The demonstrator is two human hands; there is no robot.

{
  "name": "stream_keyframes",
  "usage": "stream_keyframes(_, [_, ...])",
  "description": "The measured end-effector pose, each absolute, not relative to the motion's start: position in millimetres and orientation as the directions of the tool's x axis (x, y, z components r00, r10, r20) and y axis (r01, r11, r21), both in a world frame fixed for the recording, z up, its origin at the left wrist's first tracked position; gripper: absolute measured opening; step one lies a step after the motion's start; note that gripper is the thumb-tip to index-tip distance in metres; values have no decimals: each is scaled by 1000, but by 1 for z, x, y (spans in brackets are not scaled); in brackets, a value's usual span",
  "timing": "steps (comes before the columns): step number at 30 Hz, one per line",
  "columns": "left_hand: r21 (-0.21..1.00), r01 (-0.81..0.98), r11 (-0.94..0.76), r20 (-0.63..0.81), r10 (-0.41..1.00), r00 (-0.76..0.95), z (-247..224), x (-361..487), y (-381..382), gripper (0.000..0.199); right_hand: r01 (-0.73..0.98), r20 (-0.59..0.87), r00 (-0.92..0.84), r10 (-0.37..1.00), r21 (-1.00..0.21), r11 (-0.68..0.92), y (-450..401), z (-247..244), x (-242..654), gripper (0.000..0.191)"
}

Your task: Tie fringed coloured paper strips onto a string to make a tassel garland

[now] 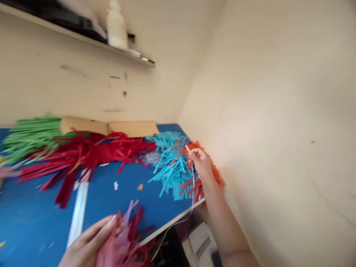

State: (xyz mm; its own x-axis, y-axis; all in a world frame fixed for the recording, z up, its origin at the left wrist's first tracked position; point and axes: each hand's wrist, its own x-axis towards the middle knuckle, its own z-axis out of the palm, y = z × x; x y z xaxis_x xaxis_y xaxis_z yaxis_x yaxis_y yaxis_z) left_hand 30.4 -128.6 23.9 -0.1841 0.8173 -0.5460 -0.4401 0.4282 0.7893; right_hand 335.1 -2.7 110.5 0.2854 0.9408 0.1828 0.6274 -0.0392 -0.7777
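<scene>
Head view shows the left hand (96,237), at the bottom of the frame left of centre, with its fingers closed on a pink tissue fringe (115,248). Right of centre, the right hand (198,159) pinches a white string (193,185) near one end; the string hangs from the fingers and curves down to the lower left, past the edge of the blue counter (116,204). Behind the right hand lie orange fringe (218,176) and, to its left, turquoise fringe (167,148). Red fringe (107,150) spreads over the counter from the left to the middle of the frame, with green fringe (33,135) at its upper left. A tan folder (133,128) lies along the back, beside the wall (267,111). A pale strip (79,211) crosses the counter at left, and small paper scraps lie right of it. At the upper left, a shelf (69,35) carries a white bottle (116,27), blurred.
</scene>
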Motion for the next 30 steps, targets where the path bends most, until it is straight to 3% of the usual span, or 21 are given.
stream_keyframes(3, [651, -610, 452, -635, 764, -111, 50, 36, -132, 47, 487, 242, -86, 966, -836, 253, -70, 101, 257, 14])
stream_keyframes(5, [624, -655, 425, -636, 764, -110, 60, 38, -136, 48, 402, 287, -184, 940, -851, 339, -104, 94, 216, 15])
stream_keyframes(12, [625, -687, 372, -586, 804, -98, 64, 25, -147, 44, 380, 407, -179, 896, -811, 444, -121, 80, 171, 17])
stream_keyframes(19, [675, -645, 357, -537, 838, -99, 55, 22, -148, 47, 401, 402, -213, 891, -795, 454, -121, 78, 169, 18])
stream_keyframes(23, [844, -485, 227, -359, 912, -200, 51, 25, -150, 46, 426, 310, -364, 878, -783, 453, -121, 81, 174, 12])
stream_keyframes(25, [921, -349, 174, -270, 931, -247, 51, 26, -152, 47, 435, 251, -430, 867, -784, 443, -121, 82, 179, 24])
stream_keyframes(27, [980, -150, 127, -166, 943, -288, 51, 28, -156, 43, 430, 218, -447, 868, -799, 421, -121, 82, 185, 25])
stream_keyframes(30, [980, 196, 25, 36, 954, -298, 45, 31, -162, 30, 426, 193, -442, 876, -814, 395, -121, 76, 190, 9])
